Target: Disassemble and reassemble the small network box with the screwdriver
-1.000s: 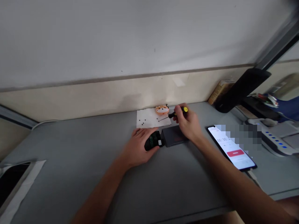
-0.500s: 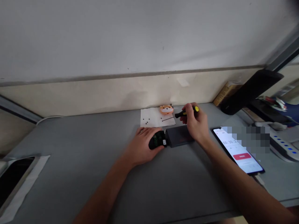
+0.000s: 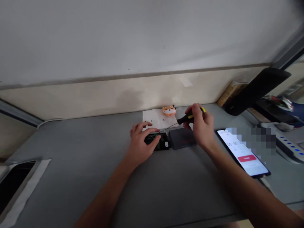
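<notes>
My right hand (image 3: 203,126) is closed round the black and yellow handle of a screwdriver (image 3: 186,118). The thin shaft slants down to the left. Its tip lies by the fingertips of my left hand (image 3: 140,142), over a dark device with a green circuit board (image 3: 162,144). My left hand arches over that board, thumb and index finger apart on either side of the tip. Whether a screw sits on the tip is too small to tell. Joined to the board's right end is a flat dark panel (image 3: 181,138). Behind lies white paper (image 3: 152,115) with tiny dark screws (image 3: 163,120), partly hidden by my fingers.
An orange animal-faced case (image 3: 169,110) sits on the paper's back edge. To the right lie a lit phone (image 3: 239,152) showing a timer and a white power strip (image 3: 288,145). A black cylinder (image 3: 256,91) leans near a book (image 3: 231,91). The wall closes off the back.
The screwdriver tip has moved from the paper down and left to the board. My left hand has loosened its cover over the board and lifted its fingers toward the tip, showing more of the board.
</notes>
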### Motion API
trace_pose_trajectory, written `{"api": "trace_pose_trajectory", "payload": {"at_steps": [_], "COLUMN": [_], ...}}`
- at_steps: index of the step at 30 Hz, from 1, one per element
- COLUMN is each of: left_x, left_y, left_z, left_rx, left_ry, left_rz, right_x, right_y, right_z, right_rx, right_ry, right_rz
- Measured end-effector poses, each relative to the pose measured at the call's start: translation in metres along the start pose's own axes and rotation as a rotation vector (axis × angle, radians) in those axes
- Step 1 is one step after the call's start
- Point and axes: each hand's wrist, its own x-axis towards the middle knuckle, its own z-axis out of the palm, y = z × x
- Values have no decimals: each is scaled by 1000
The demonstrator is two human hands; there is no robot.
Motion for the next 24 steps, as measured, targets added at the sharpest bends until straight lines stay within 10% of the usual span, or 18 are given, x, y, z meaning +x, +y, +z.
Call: {"api": "trace_pose_trajectory", "payload": {"at_steps": [13, 24], "left_x": [1, 3], "left_y": [7, 1], "left_z": [-3, -17], "left_rx": [42, 27], "left_ry": [38, -419], "left_rz": [84, 72], "right_x": [-2, -7], "right_y": [-1, 6], "right_z": [0, -4], "right_rx": [-13, -275], "right_ry": [-25, -80], "right_rz": [-11, -144]}}
